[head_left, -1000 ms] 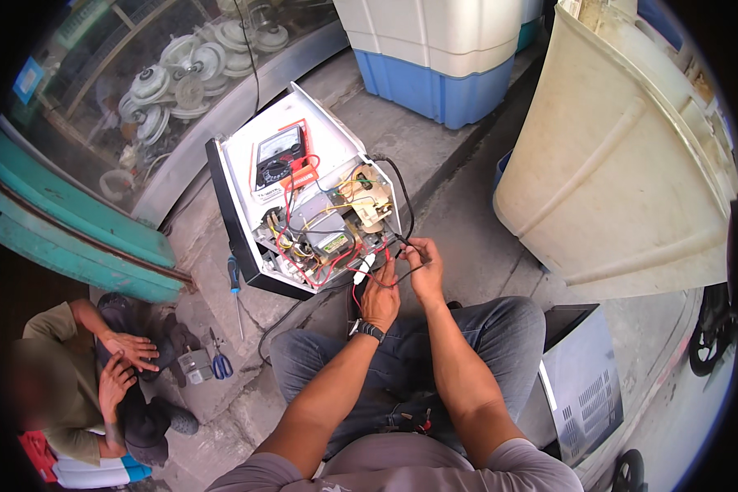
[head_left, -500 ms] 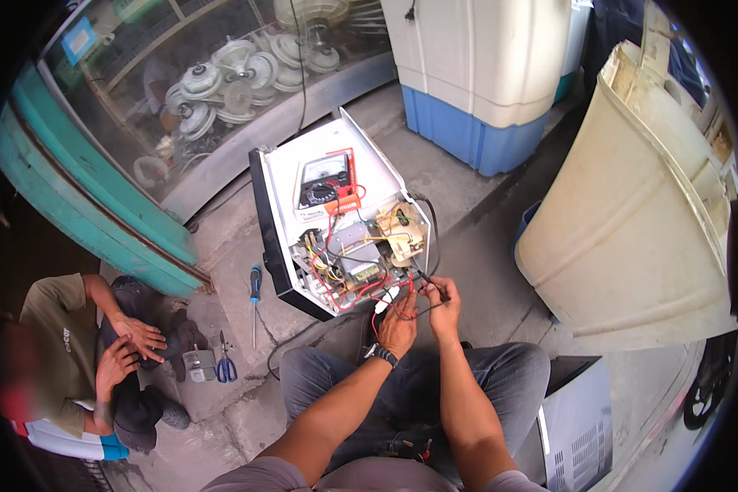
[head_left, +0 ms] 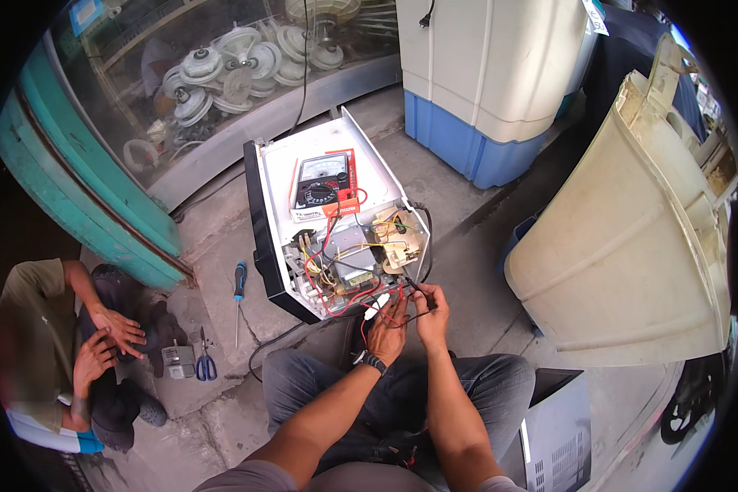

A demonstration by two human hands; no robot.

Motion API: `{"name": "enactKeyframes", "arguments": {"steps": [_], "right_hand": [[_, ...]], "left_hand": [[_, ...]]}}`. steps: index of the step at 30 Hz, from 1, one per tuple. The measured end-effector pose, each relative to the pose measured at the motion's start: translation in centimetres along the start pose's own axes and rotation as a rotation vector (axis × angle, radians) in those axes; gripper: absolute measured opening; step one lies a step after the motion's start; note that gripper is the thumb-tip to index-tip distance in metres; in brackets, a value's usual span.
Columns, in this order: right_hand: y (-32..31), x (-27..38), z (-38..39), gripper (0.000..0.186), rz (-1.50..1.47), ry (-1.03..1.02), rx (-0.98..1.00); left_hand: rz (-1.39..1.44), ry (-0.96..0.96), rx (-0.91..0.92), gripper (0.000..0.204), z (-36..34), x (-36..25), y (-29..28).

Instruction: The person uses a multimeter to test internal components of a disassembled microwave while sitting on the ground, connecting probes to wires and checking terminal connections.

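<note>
Pinching black lead (head_left: 412,284) at near edge of appliance (head_left: 377,176): our right hand (head_left: 433,317), nearly closed. Our left hand (head_left: 388,334) half-curled beside white connector (head_left: 375,307); fingertips blurred among wiring, so we cannot tell its hold. Before us, appliance sits opened on ground (head_left: 467,283), underside hidden, meter (head_left: 321,182) atop. Panel (head_left: 556,435) cut off below.

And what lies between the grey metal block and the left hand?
In the head view, red wires and a white connector lie between the grey metal block and the left hand.
</note>
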State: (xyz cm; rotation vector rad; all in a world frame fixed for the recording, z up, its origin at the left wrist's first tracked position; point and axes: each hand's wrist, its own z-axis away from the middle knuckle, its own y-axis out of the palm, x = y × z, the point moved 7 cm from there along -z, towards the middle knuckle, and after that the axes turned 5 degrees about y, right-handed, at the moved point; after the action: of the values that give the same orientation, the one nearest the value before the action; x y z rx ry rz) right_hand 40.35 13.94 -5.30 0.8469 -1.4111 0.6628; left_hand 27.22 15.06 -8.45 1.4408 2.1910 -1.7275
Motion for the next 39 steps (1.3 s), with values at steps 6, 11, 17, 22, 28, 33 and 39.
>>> {"name": "enactKeyframes", "arguments": {"steps": [6,11,17,22,28,33,39], "right_hand": [[-1.4,-0.1,-0.4,0.014,-0.001,-0.004,-0.041],[-1.2,-0.8,-0.6,0.014,-0.005,-0.015,-0.056],[-0.7,-1.1,-0.7,0.014,0.046,-0.014,-0.028],[-1.2,0.7,-0.5,0.014,0.230,-0.049,-0.078],[-0.2,2.2,-0.9,0.015,0.561,-0.076,-0.085],[-0.1,2.8,-0.5,0.015,0.491,-0.069,-0.101],[-3.5,0.7,0.1,0.014,0.294,0.039,-0.119]], "left_hand": [[0.023,0.007,0.006,0.056,-0.6,-1.0,0.3],[0.003,-0.006,0.017,0.051,-0.5,-0.6,0.6],[0.022,-0.019,-0.017,0.053,-0.3,-0.1,0.7],[0.024,0.004,-0.002,0.055,-0.3,-0.8,0.7],[0.005,0.024,-0.004,0.056,0.1,0.3,1.2],[0.000,0.041,0.004,0.056,-0.3,-0.4,0.1],[0.203,-0.178,0.293,0.041,1.0,-3.7,-1.8]]}}
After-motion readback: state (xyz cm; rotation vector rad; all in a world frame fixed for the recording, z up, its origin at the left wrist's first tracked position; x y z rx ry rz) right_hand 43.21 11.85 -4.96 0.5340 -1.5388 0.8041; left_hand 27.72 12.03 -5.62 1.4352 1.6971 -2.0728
